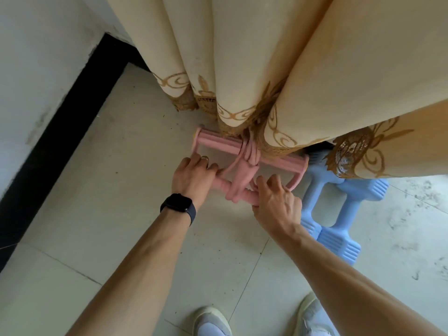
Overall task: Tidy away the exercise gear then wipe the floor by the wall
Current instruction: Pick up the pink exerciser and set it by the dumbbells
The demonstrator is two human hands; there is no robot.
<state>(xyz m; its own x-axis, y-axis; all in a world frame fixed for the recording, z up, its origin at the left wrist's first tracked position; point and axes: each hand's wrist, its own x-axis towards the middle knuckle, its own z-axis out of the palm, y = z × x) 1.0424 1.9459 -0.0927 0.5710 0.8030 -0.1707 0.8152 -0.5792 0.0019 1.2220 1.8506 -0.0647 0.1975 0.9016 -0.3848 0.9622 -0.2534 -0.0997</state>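
A pink pedal resistance puller [218,144] lies on the tiled floor at the foot of the curtain, its elastic bands bunched in the middle. My left hand [191,175], with a black watch on the wrist, grips the left end of its near handle bar. My right hand [276,202] holds the right end of the same bar. Two light-blue dumbbells [339,209] lie side by side on the floor just right of the puller, their far ends under the curtain hem.
A cream curtain [266,57] with gold embroidered hem hangs over the far bar of the puller. A white wall with a black skirting board [55,132] runs along the left. The tiles at right [417,209] carry dark dirt marks. My two shoes show at the bottom edge.
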